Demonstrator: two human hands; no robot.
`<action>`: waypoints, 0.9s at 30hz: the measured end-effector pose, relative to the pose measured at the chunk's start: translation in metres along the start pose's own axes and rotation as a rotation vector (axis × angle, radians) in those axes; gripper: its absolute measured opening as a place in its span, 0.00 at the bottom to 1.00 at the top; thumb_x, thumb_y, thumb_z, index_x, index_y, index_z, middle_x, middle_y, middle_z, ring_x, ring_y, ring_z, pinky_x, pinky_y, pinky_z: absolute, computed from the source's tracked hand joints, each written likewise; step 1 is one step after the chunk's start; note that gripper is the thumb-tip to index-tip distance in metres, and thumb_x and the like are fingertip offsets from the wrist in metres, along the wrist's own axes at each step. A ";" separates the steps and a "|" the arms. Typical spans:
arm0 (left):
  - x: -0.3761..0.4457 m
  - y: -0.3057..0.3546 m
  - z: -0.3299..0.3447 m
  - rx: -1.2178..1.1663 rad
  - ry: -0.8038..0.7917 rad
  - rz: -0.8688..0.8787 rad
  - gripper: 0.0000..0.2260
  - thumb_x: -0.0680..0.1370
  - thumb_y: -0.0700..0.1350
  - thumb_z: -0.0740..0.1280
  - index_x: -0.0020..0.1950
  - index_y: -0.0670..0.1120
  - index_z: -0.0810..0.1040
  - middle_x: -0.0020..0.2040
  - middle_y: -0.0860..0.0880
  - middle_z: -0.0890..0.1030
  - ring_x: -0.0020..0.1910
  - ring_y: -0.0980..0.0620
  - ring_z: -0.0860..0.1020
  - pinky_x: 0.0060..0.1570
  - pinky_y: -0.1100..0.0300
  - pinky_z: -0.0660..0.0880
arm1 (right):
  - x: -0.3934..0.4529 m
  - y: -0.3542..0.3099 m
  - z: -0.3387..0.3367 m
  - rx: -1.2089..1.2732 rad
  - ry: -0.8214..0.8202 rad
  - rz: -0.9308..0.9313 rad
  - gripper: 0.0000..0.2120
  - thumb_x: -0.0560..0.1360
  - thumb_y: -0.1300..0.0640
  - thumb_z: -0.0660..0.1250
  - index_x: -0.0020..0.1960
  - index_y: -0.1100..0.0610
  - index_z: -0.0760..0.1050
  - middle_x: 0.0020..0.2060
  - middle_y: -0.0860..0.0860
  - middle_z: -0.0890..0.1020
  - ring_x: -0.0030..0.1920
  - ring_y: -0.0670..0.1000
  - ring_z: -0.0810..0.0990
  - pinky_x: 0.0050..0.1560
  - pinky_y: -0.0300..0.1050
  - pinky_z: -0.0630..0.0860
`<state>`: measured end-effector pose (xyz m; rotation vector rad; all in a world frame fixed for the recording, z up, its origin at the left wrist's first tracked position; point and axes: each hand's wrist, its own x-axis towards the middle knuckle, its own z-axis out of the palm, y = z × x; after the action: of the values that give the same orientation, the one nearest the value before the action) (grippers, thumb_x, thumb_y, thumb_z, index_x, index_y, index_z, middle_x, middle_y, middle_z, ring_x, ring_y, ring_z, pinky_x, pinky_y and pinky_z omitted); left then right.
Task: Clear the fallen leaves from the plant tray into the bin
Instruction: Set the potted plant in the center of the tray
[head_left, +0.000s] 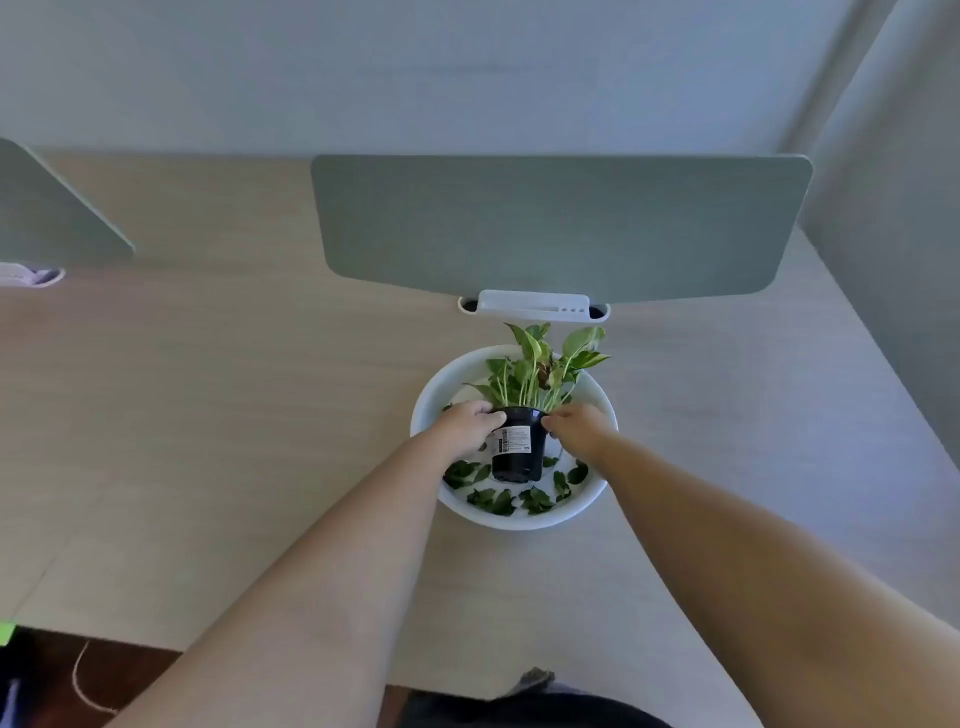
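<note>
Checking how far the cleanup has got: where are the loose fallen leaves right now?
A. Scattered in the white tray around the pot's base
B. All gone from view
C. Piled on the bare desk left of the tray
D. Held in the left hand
A: the fallen leaves lie in the white tray around the black pot, which the left hand and right hand grip.

Round white plant tray (447, 387) under both hands, dark green fallen leaves (501, 500) scattered on its floor just nearer than the left hand (465, 423) and right hand (576, 423).
</note>
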<state>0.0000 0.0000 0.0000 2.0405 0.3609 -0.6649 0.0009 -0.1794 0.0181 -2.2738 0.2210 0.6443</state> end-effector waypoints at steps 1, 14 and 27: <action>0.000 -0.002 0.001 -0.080 0.006 0.008 0.21 0.80 0.53 0.62 0.72 0.48 0.68 0.68 0.46 0.73 0.57 0.45 0.79 0.57 0.51 0.77 | 0.002 0.001 0.002 0.078 0.014 0.005 0.13 0.78 0.53 0.60 0.36 0.53 0.74 0.31 0.50 0.73 0.32 0.50 0.70 0.33 0.43 0.65; -0.004 -0.014 0.013 -0.665 0.203 -0.004 0.15 0.75 0.45 0.72 0.61 0.46 0.80 0.54 0.44 0.83 0.45 0.46 0.84 0.36 0.58 0.81 | 0.008 0.008 0.032 0.710 0.118 0.185 0.06 0.76 0.52 0.67 0.51 0.53 0.76 0.45 0.54 0.83 0.52 0.62 0.83 0.53 0.61 0.80; 0.008 0.007 0.005 -0.832 0.233 0.038 0.17 0.73 0.45 0.75 0.60 0.43 0.81 0.54 0.42 0.84 0.53 0.45 0.82 0.55 0.50 0.79 | 0.015 -0.012 0.013 0.892 0.199 0.059 0.11 0.77 0.57 0.65 0.59 0.53 0.78 0.45 0.48 0.83 0.48 0.50 0.81 0.47 0.45 0.75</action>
<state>0.0084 -0.0081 -0.0022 1.3145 0.6121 -0.1845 0.0126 -0.1612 0.0098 -1.4619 0.5492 0.2534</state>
